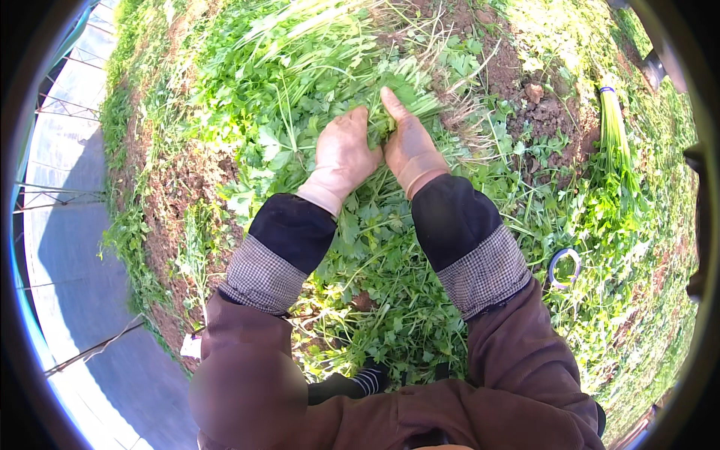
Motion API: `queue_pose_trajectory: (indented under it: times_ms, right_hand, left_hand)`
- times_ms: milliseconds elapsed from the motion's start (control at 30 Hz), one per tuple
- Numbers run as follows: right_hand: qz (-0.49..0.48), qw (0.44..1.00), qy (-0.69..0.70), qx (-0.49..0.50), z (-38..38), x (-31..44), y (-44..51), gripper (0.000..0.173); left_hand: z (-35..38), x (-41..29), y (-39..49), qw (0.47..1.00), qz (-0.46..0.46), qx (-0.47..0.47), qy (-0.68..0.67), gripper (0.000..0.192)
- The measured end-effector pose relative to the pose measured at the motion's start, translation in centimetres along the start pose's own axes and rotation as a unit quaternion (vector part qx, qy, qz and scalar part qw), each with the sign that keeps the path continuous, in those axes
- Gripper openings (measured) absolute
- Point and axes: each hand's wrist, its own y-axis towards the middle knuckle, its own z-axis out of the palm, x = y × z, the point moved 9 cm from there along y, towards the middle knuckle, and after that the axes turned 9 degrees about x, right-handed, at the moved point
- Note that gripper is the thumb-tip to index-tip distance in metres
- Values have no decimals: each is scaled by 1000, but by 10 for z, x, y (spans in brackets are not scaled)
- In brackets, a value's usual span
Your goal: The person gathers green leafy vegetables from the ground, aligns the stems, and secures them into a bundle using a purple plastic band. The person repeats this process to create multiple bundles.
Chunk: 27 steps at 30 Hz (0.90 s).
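Note:
My left hand (344,154), in a pale thin glove, is curled among leafy green stalks that look like celery or a similar herb. Beside it, close to touching, my right hand (413,143), gloved too, has its thumb raised and its fingers around some of the stalks (422,104). Pale roots (469,126) of these plants point to the right. Ahead of my hands lies a large heap of the same leafy plants (242,73). Both palms and most fingers are hidden by the hands themselves and the leaves.
A bundle of stalks bound with a purple band (610,121) lies at the right. A roll of tape (565,269) rests on the greens nearer to me. Bare soil (506,67) shows at the upper right. Plastic sheeting on a frame (84,225) borders the left side.

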Motion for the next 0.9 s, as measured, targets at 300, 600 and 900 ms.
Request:
queue_pose_trajectory:
  times_ms: [300, 600, 900]
  right_hand:
    - [-46, 994, 61, 74, -18, 7, -52, 36]
    - [-19, 975, -146, 166, 27, 12, -61, 60]
    - [-18, 936, 11, 351, 89, 3, -110, 52]
  left_hand:
    - [-54, -2, -5, 951, 144, -234, -144, 38]
    - [-15, 24, -45, 945, 88, -205, -240, 23]
    - [-12, 53, -75, 732, -69, 247, -631, 34]
